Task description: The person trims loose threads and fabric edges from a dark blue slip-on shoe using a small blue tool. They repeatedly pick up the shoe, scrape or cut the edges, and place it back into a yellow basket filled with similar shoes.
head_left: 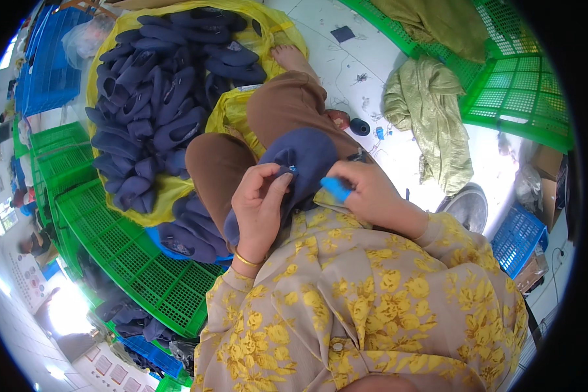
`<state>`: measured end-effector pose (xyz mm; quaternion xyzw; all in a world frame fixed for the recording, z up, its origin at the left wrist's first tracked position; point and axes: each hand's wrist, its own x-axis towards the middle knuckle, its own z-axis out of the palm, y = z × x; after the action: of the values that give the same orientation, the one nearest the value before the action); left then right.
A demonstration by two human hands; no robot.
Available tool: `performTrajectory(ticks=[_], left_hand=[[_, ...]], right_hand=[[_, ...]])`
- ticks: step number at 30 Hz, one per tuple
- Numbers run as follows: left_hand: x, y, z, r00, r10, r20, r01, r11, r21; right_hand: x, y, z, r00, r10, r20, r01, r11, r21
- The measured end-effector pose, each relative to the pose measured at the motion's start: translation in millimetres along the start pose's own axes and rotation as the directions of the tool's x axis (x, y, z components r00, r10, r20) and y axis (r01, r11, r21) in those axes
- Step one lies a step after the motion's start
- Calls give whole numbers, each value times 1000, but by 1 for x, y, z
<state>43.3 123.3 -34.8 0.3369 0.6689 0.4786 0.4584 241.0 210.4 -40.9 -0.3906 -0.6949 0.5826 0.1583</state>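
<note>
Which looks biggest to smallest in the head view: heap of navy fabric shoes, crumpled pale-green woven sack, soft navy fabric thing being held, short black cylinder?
1. Heap of navy fabric shoes
2. Pale-green woven sack and held navy fabric thing: unsure; the held one's nearer, partly covered
3. Short black cylinder

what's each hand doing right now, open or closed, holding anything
Left hand: closed, thumb and finger pinching at the navy fabric item.
Right hand: fingers curled beside it; whether it holds anything cannot be told.

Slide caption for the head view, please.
Left fingers pinch a navy shoe, right fingers alongside; shoes heaped on yellow plastic beyond.
</note>
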Motion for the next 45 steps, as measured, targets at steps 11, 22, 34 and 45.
performTrajectory(ticks=[11, 22, 34, 45], left_hand=[[15, 19, 2, 991, -121, -63, 116, 991, -71], [28, 17, -6, 991, -133, -5, 133, 991, -24], [26, 9, -4, 994, -109, -12, 110, 993, 38], [26, 13, -5, 991, -135, 3, 135, 989, -63]], right_hand=[[-2, -31, -16, 991, 135, 8, -135, 983, 123], [22, -48, -1, 971, 213, 109, -215, 977, 7], [35, -44, 0, 966, 217, 142, -200, 972, -127], [30, -39, -1, 970, 190, 148, -186, 982, -41]])
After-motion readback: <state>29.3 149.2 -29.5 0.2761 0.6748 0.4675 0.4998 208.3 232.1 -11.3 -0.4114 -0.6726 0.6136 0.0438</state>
